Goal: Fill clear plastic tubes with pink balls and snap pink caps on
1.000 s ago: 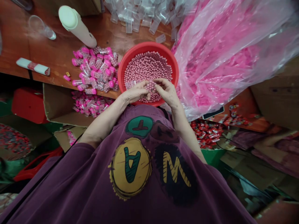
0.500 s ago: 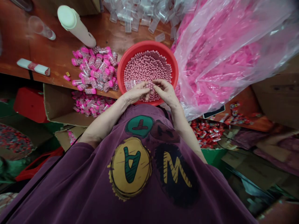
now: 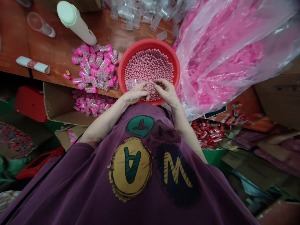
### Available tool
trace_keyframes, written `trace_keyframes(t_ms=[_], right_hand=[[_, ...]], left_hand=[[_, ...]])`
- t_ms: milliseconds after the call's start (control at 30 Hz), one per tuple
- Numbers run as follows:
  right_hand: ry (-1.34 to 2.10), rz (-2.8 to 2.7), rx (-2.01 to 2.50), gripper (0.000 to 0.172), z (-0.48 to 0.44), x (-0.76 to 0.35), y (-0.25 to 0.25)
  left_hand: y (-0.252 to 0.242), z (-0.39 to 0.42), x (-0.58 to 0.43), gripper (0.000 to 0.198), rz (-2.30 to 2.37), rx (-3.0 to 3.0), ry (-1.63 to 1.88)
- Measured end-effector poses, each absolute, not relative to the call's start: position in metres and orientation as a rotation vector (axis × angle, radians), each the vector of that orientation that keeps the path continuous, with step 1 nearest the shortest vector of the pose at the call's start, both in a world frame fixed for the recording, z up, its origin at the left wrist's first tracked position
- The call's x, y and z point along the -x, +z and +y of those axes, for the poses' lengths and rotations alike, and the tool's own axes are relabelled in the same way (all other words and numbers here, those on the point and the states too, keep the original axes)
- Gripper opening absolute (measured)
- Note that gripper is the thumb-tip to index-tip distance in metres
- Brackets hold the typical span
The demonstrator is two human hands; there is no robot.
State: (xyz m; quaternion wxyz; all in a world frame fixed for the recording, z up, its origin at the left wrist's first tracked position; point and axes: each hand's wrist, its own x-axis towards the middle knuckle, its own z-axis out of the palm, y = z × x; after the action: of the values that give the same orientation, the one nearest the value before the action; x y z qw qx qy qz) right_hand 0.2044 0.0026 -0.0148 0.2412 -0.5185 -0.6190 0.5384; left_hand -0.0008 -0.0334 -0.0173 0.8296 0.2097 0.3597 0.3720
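Observation:
Both hands meet over the near rim of a red bowl (image 3: 121, 67) full of small pink balls (image 3: 150, 64). Fingers of my left hand (image 3: 137, 93) are closed round what looks like a small clear tube of pink balls (image 3: 149, 87); its outline is partly hidden. My right hand (image 3: 167, 91) pinches at the tube's other side, thumb and forefinger together. Just behind my left fingers, clear tubes (image 3: 133, 82) lie on the balls in the bowl. To the left is a heap of filled tubes with bright pink caps (image 3: 98, 67).
Empty clear tubes (image 3: 147, 17) are piled at the back. A large clear bag of pink pieces (image 3: 222, 62) covers the right side. A white cylindrical device (image 3: 77, 25) stands back left. Below the table edge, a cardboard box (image 3: 59, 107) holds more capped tubes.
The view has shifted very slightly. My hands stay together over the bowl, with only small finger movement around the tube.

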Motion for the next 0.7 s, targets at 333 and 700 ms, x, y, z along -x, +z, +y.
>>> trace_keyframes(t_ms=[333, 700], right_hand=[[1.515, -1.642, 1.376, 0.043, 0.002, -0.205, -0.021], [1.506, -1.689, 1.426, 0.034, 0.004, -0.207, -0.026]], left_hand=[[-0.019, -0.029, -0.001, 0.048, 0.774, -0.318, 0.751], [-0.020, -0.027, -0.006, 0.022, 0.825, -0.347, 0.753]])
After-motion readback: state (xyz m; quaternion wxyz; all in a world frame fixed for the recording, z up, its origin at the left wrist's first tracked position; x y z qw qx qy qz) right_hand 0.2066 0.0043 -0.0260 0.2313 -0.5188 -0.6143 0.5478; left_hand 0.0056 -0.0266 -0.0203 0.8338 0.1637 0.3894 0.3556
